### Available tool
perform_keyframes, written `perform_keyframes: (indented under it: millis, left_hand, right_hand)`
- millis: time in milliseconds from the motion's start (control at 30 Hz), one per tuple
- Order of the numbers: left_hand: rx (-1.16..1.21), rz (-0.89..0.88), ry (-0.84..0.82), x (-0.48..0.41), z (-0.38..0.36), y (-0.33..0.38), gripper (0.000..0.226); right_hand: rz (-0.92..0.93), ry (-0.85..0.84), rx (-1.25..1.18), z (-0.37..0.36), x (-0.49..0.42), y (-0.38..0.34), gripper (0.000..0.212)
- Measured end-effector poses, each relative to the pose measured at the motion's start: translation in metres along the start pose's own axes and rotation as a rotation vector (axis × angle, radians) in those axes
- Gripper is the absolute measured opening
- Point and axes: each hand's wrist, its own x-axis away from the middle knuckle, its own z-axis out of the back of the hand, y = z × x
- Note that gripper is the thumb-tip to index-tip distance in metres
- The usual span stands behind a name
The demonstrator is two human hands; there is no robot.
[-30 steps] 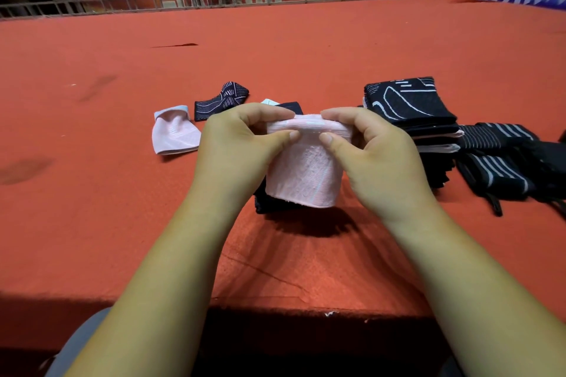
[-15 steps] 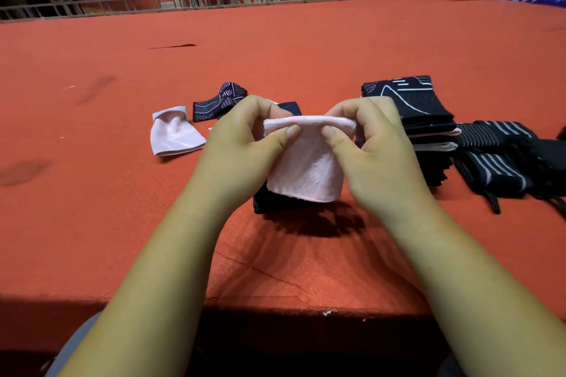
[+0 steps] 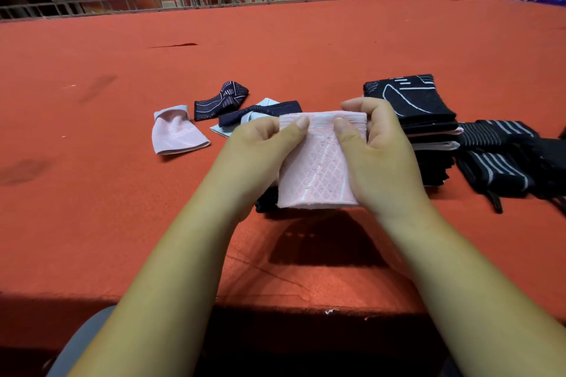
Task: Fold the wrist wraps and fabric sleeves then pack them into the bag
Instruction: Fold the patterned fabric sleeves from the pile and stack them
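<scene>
Pink knitted sleeve hung over the near edge of the red-covered table, its top hem pinched by the left hand and right hand, and the stretchy fold would probably skew or spring open if either pinch slackened.

Left of the folded stack were two pink sleeves, two navy patterned sleeves and one pale blue piece. Right of the stack lay two black striped wrist wraps.
</scene>
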Motion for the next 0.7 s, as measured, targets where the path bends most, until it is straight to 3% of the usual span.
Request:
perform_keyframes:
  millis: [100, 133, 233, 333, 467, 700]
  left_hand:
    - [0.032, 0.001, -0.142, 0.003, -0.004, 0.001, 0.011]
    - [0.03, -0.011, -0.149, 0.003, -0.004, 0.0, 0.016]
    - [0.012, -0.057, -0.052, 0.001, -0.005, -0.002, 0.019]
    - [0.043, -0.057, 0.07, -0.002, -0.005, -0.005, 0.014]
    - [0.013, -0.034, 0.19, -0.005, -0.004, -0.011, 0.016]
    - [-0.044, -0.006, 0.189, -0.006, -0.003, -0.01, 0.021]
  right_hand:
    - [-0.032, 0.032, 0.002, -0.001, -0.002, 0.006, 0.025]
    - [-0.052, 0.036, -0.017, -0.001, -0.002, 0.008, 0.029]
    - [-0.177, 0.005, -0.135, -0.003, -0.004, 0.009, 0.047]
    - [-0.312, -0.133, -0.241, -0.004, -0.001, 0.007, 0.055]
    - [-0.302, -0.275, -0.232, -0.006, 0.005, 0.008, 0.046]
    - [-0.252, -0.2, -0.199, -0.013, 0.002, 0.019, 0.033]
